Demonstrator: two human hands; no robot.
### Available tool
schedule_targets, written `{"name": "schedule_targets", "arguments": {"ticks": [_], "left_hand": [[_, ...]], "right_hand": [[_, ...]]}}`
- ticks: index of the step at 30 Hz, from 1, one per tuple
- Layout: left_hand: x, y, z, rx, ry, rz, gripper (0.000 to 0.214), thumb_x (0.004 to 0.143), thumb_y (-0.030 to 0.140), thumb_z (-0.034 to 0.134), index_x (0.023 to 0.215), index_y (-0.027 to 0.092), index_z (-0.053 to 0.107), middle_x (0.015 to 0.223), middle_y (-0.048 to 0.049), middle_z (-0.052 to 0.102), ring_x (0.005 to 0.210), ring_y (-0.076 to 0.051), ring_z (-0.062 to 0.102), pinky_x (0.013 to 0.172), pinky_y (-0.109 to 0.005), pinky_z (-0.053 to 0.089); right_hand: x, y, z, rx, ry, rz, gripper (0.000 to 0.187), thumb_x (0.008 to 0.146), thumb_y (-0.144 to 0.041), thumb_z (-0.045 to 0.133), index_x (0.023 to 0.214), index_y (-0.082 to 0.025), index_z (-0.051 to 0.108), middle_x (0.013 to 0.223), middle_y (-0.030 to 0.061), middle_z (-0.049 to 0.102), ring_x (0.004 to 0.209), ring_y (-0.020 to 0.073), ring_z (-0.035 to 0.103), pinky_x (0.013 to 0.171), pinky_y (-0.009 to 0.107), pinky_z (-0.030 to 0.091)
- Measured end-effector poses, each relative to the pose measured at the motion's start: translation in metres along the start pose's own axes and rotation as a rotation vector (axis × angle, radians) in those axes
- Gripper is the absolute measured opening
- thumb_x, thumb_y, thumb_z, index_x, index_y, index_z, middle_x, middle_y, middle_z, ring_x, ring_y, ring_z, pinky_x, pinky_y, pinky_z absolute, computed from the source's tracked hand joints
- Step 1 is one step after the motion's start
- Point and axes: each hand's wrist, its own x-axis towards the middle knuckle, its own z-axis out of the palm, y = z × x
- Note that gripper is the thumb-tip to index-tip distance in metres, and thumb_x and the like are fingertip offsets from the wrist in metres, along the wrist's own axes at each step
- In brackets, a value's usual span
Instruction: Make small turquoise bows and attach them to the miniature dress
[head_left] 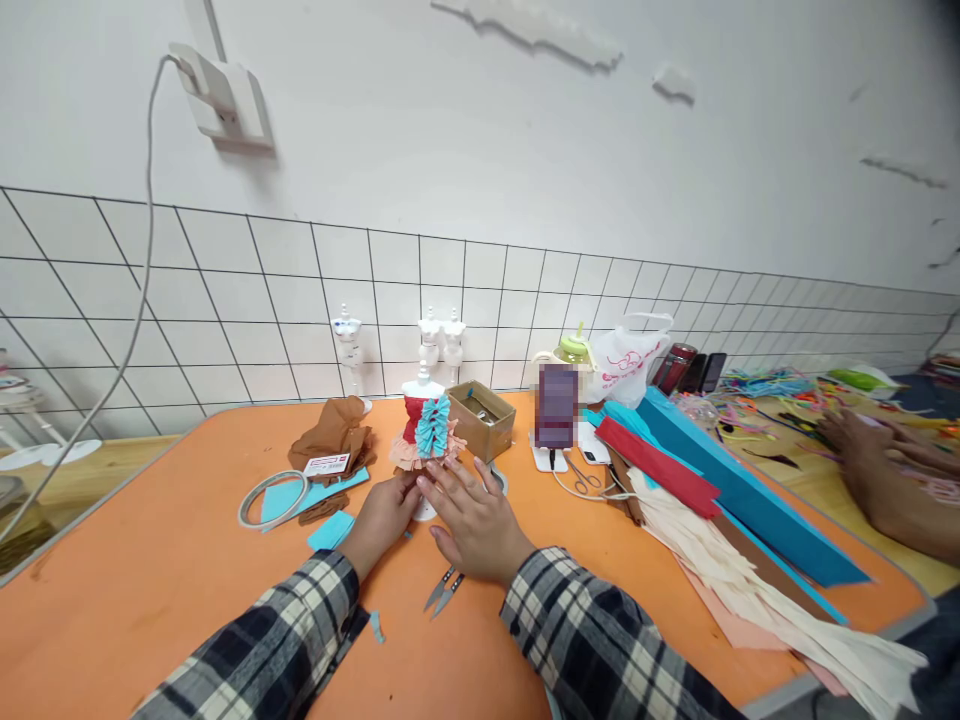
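Observation:
A miniature dress form (422, 388) stands upright in front of me, dressed in a red bodice (410, 420), a blue ruffle (433, 428) and a pink pleated skirt (409, 455). My left hand (382, 518) is below the skirt's left side, fingers closed; what they grip is hidden. My right hand (476, 515) reaches to the skirt's lower right with its fingers stretched out and nothing held. The fingertips of both hands come near each other at the hem. Thread snips (444, 592) lie on the orange table under my right hand.
Left are brown crepe paper (331, 430), a tape roll (274, 500) and blue scraps (330, 530). Behind stand a cardboard box (487, 420) and small white dress forms (347, 340). Rightward are a phone (556, 405), scissors (583, 480), paper strips (697, 540) and another person's arm (877, 480).

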Motion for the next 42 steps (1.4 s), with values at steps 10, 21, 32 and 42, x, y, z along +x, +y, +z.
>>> {"name": "schedule_targets", "arguments": {"ticks": [10,21,32,42], "left_hand": [[0.000,0.007,-0.001,0.071,-0.029,-0.039,0.041,0.089,0.039,0.039,0.098,0.017,0.073,0.095,-0.0097,0.077,0.083,-0.025,0.071,0.073,-0.031,0.051],[-0.001,0.011,-0.007,0.226,0.002,-0.150,0.040,0.089,0.048,0.044,0.097,0.021,0.073,0.098,-0.0093,0.077,0.090,-0.027,0.070,0.074,-0.031,0.047],[-0.043,-0.014,-0.092,0.450,-0.004,-0.044,0.042,0.089,0.053,0.043,0.079,0.021,0.069,0.079,-0.0066,0.070,0.080,-0.025,0.061,0.070,-0.033,0.042],[-0.055,-0.030,-0.105,0.604,-0.138,-0.272,0.040,0.080,0.061,0.050,0.072,0.023,0.061,0.081,-0.0053,0.068,0.078,-0.026,0.062,0.052,-0.029,0.033]], "right_hand": [[-0.002,0.000,-0.001,0.103,-0.037,0.118,0.062,0.092,-0.026,0.047,0.149,-0.008,0.031,0.088,0.0113,0.069,0.083,0.0235,0.057,0.080,0.040,0.040],[-0.022,0.024,-0.011,0.753,-0.584,0.184,0.050,0.064,-0.029,0.083,0.110,-0.020,0.068,0.103,0.0048,0.065,0.098,0.0192,0.058,0.085,0.028,0.047],[-0.028,0.031,0.006,0.561,-0.410,0.357,0.014,0.090,-0.017,0.058,0.094,-0.019,0.071,0.093,0.0057,0.069,0.092,0.0175,0.060,0.084,0.030,0.045],[-0.019,-0.016,-0.016,0.628,-0.471,0.193,0.015,0.095,-0.021,0.045,0.094,-0.019,0.060,0.085,0.0029,0.067,0.080,0.0171,0.059,0.077,0.029,0.043]]}}
